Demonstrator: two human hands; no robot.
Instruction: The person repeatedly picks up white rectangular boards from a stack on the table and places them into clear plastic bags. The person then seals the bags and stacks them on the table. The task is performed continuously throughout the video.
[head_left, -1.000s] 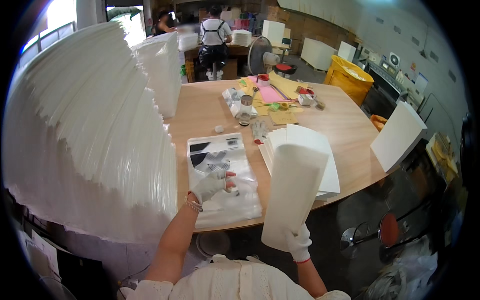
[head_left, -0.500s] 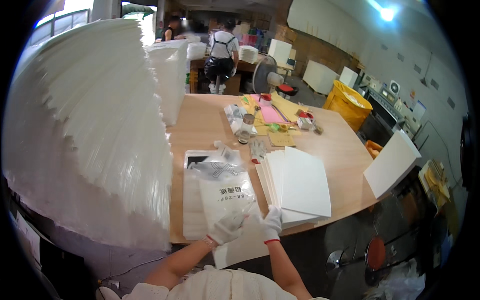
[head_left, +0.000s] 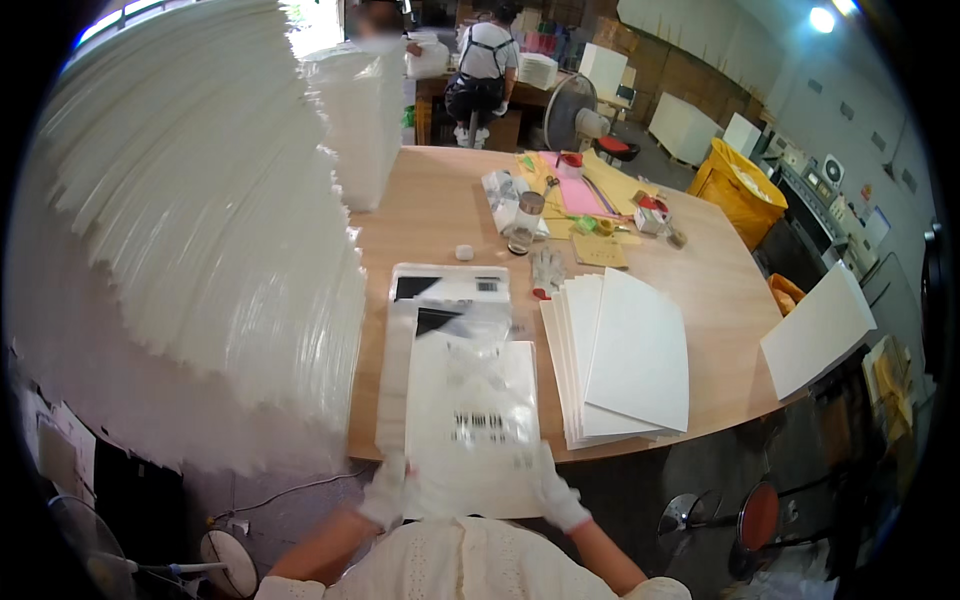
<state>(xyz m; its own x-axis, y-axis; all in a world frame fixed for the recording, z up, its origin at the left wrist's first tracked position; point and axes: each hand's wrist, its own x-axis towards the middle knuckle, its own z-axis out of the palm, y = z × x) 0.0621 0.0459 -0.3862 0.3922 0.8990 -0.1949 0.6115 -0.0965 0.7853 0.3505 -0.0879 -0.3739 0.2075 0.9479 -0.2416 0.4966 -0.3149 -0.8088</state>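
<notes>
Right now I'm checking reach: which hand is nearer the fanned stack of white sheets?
Right hand, just below the stack's near edge. Left hand is farther left, across the bagged sheet.

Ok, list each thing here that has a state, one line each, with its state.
left hand: gloved, gripping the bag's near left corner
right hand: gloved, gripping the bag's near right corner
clear bag: flat board inside, overhanging the table edge
white boards: fanned in a flat stack on the table
glass jar: upright
yellow bin: open on top

Both gloved hands, left (head_left: 385, 492) and right (head_left: 556, 492), low, close in, fingers curled.
</notes>
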